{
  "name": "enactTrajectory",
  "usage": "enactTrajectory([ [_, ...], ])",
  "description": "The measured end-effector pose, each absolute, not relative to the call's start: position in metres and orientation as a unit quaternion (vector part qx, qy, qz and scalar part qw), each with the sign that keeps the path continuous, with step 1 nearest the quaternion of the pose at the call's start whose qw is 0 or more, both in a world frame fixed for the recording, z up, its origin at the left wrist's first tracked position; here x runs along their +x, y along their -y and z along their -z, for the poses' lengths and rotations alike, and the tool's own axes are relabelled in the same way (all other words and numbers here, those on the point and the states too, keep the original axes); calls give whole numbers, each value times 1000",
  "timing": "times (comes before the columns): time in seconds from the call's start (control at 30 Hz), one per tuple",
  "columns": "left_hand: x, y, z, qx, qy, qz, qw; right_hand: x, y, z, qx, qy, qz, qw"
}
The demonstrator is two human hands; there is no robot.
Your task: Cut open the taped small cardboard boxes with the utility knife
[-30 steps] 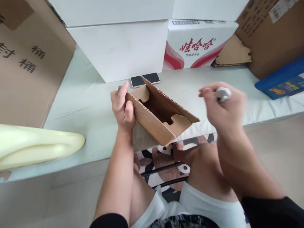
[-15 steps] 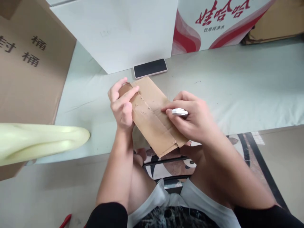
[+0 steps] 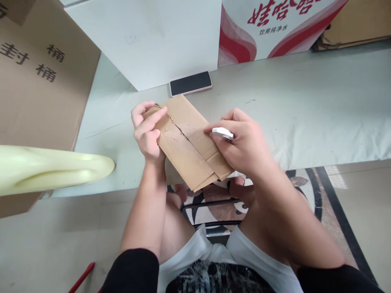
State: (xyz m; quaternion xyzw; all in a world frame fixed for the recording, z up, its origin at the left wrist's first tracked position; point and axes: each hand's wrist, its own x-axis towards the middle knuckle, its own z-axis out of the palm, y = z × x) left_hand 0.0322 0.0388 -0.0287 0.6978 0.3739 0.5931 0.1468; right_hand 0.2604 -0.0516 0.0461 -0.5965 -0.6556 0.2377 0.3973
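Observation:
A small brown cardboard box (image 3: pixel 189 142) is tilted above the near edge of the table, a ragged seam running along its upper face. My left hand (image 3: pixel 148 132) grips its far left end, with the thumb and some fingers lying over the side and top. In my closed right hand (image 3: pixel 246 140) is a slim white and silver tool (image 3: pixel 222 133); its other end is hidden, so I cannot tell its exact kind. The right fingertips touch or nearly touch the right part of the box.
A phone (image 3: pixel 191 84) lies on the cloth-covered table (image 3: pixel 305 118), against a white box (image 3: pixel 146 40). Behind stand a red-and-white carton (image 3: pixel 275 32) and stacked cardboard (image 3: pixel 354 24). At left are a large carton (image 3: pixel 39 97) and a pale yellow smooth object (image 3: pixel 61 169).
Both hands and the cardboard box have shifted slightly left and up in view. The seam now shows as a dark gap. The whole scene has also shifted a little with the camera.

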Motion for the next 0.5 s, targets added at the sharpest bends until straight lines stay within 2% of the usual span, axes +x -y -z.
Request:
enactTrajectory([
  [0.2, 34, -34, 20, 711, -445, -535, 104, 260, 52, -46, -597, 666, -217, 392],
  [0.37, 29, -36, 19, 734, -400, -540, 102, 258, 51, -46, -592, 684, -199, 376],
  [0.5, 28, -35, 15, 736, -409, -529, 109, 258, 47, -46, -579, 679, -234, 386],
])
